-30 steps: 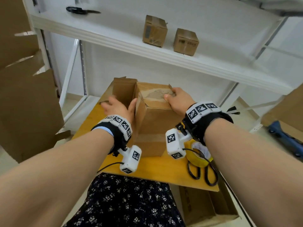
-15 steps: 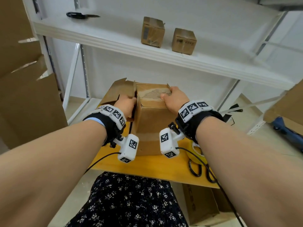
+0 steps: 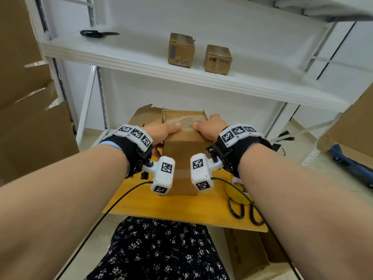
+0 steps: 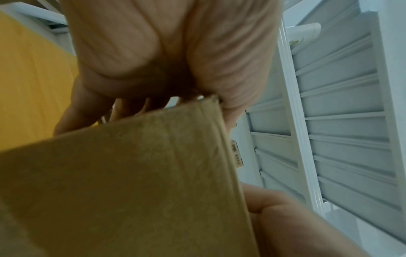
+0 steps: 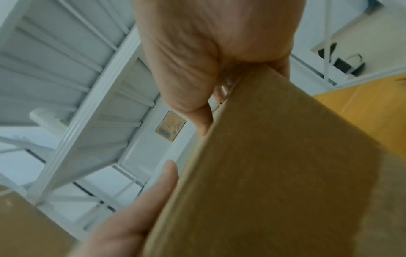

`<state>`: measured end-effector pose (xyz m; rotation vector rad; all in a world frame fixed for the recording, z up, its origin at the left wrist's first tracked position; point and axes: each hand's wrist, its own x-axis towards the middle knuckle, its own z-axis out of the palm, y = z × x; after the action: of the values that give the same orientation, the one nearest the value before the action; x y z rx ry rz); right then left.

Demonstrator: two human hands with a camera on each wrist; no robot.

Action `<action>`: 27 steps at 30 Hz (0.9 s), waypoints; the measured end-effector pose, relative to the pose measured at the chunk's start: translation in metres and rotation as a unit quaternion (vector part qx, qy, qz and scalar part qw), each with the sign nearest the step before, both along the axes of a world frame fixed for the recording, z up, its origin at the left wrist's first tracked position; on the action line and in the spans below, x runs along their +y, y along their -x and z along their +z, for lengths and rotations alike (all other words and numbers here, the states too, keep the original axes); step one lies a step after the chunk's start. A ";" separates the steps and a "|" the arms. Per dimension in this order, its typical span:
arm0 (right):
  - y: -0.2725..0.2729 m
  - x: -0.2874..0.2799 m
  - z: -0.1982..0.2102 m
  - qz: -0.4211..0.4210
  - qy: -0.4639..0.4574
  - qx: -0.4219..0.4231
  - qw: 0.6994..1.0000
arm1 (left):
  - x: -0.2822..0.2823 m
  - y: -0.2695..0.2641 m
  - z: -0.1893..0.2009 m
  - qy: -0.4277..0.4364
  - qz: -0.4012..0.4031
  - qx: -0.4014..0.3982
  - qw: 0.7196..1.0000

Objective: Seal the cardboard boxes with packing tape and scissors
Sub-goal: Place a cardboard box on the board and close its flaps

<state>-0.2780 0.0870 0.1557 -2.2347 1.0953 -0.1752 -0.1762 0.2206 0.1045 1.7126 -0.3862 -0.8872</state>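
Note:
A brown cardboard box (image 3: 181, 158) stands upright in the middle of the yellow wooden table (image 3: 181, 207), its top flaps folded down. My left hand (image 3: 163, 132) grips its upper left edge and my right hand (image 3: 210, 128) grips the upper right edge, with both thumbs lying on the top. In the left wrist view the palm and fingers wrap the box (image 4: 131, 182); the right wrist view shows the same on the box (image 5: 285, 173). A yellow tape roll (image 3: 238, 195) and black-handled scissors (image 3: 244, 213) lie right of the box, partly hidden by my right forearm.
A second, open-flapped carton (image 3: 145, 116) sits behind the box on the left. Two small sealed boxes (image 3: 181, 49) (image 3: 218, 59) and another pair of scissors (image 3: 96, 33) lie on the white shelf (image 3: 141, 63) above. Large cartons stand at both sides and one under the table.
My left hand moved from beside the open flap onto the box's left edge. Both thumbs slid inward onto the top, and the view tilted up.

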 end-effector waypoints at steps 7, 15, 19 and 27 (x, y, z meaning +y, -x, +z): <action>0.002 -0.001 0.023 0.038 -0.091 -0.114 0.989 | 0.016 -0.006 0.001 0.059 0.066 0.031 0.996; -0.012 0.014 0.007 0.119 -0.041 -0.074 0.989 | 0.010 -0.013 -0.014 -0.235 0.050 -0.199 0.950; -0.017 0.013 -0.008 0.156 0.063 -0.034 0.985 | 0.005 -0.017 -0.027 -0.262 0.019 -0.223 0.939; -0.022 0.016 -0.040 0.200 0.104 0.041 0.973 | 0.008 -0.076 -0.066 -0.109 0.058 -0.070 0.990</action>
<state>-0.2560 0.1027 0.1154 -2.6196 0.6697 -0.0283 -0.1002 0.2285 0.0381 1.9856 -0.2855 -0.7484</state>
